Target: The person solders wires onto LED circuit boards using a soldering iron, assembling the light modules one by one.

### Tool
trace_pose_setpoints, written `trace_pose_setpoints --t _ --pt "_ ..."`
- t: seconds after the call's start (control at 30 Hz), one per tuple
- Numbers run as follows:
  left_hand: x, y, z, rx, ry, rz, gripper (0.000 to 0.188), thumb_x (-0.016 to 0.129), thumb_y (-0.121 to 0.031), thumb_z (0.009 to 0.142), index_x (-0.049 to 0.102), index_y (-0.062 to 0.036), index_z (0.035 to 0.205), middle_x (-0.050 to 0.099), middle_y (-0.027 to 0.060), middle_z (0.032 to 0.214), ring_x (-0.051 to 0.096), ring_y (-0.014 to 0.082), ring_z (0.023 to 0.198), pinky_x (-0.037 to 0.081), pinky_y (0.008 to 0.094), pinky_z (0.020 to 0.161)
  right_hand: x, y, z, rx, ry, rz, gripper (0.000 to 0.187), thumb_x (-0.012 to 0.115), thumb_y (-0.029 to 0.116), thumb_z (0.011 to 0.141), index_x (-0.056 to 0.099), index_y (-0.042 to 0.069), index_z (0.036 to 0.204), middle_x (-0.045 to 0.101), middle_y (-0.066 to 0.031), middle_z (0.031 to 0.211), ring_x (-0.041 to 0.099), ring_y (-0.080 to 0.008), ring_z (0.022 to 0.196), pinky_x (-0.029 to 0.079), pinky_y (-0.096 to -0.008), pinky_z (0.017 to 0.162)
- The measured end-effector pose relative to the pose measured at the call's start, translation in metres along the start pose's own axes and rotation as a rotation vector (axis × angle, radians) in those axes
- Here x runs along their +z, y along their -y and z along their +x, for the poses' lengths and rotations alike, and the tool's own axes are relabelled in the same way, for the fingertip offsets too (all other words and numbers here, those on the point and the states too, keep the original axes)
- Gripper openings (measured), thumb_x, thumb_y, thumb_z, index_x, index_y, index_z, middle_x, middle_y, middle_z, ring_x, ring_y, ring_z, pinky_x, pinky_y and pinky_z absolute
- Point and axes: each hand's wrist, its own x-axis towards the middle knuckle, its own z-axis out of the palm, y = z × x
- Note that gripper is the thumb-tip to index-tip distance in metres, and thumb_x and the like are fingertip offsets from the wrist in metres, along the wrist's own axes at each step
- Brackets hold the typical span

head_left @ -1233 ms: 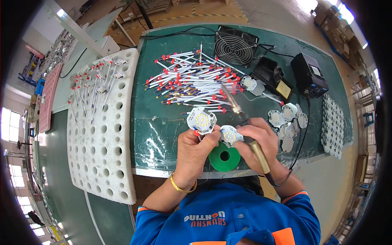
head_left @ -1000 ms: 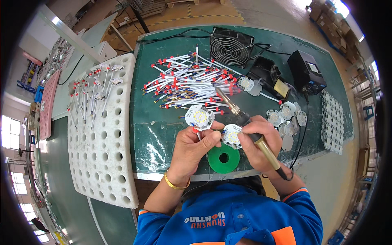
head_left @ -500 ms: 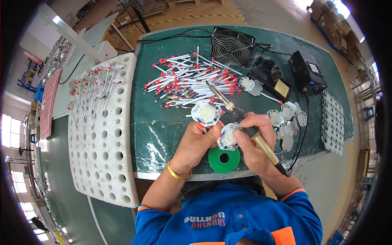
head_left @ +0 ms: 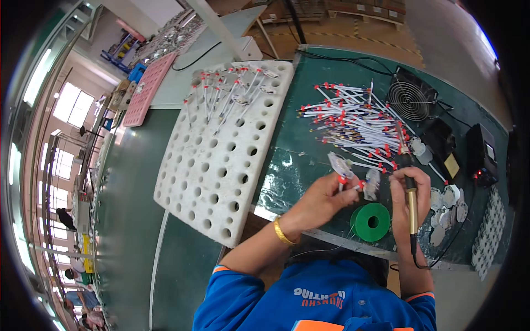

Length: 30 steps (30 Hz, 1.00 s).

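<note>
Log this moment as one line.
left hand: holds two circuit boards; right hand: holds soldering iron; near hands: green spool; beyond: white wires

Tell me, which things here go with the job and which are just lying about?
Seem part of the job: soldering iron in right hand, two boards at left hand, white wires, green spool.

Likely just lying about: pink tray, fan (perhaps).
</note>
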Motion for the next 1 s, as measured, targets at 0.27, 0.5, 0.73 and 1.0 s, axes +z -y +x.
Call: trace_pose_setpoints --t 0.27,0.5,0.73,1.0 --pt "-0.112 -0.057 -0.003 -0.167 -0.202 0.413 0.018 0.061 -0.017 0.087 0.056 -0.0048 0.099 0.054 -0.0028 0.079 0.049 0.0055 0.068 0.041 0.0205 0.063 -0.003 -0.008 0.0 -0.019 -0.028 0.023 0.017 0.059 0.0 0.084 0.052 0.002 0.1 0.054 -0.009 0.09 0.053 -0.0159 0.081 0.044 -0.0275 0.075" --pt "-0.195 -0.073 0.038 -0.353 -0.202 0.205 0.022 0.068 -0.012 0.081 0.055 -0.008 0.098 0.053 -0.0043 0.077 0.051 0.0064 0.066 0.041 0.018 0.059 0.001 -0.013 -0.002 -0.137 -0.02 -0.016 0.016 0.058 -0.006 0.08 0.052 0.0 0.095 0.057 -0.0107 0.082 0.054 -0.019 0.074 0.044 -0.0281 0.069" --pt "-0.239 -0.062 0.053 -0.293 -0.227 0.178 0.023 0.066 -0.007 0.079 0.057 -0.0094 0.1 0.056 -0.003 0.077 0.051 0.0057 0.062 0.042 0.0191 0.057 0.001 -0.02 -0.003 -0.165 -0.02 0.001 0.019 0.058 -0.008 0.078 0.053 0.0 0.094 0.057 -0.0114 0.082 0.054 -0.0191 0.07 0.044 -0.0276 0.064" --pt "-0.236 -0.04 0.044 -0.017 -0.683 1.083 0.029 0.063 -0.013 0.077 0.058 -0.0034 0.104 0.064 0.0069 0.076 0.061 0.0189 0.066 0.047 0.0309 0.062 0.001 -0.018 -0.002 -0.186 0.004 0.017 0.019 0.059 -0.008 0.078 0.053 0.0 0.094 0.057 -0.012 0.081 0.055 -0.0196 0.07 0.044 -0.0282 0.063"
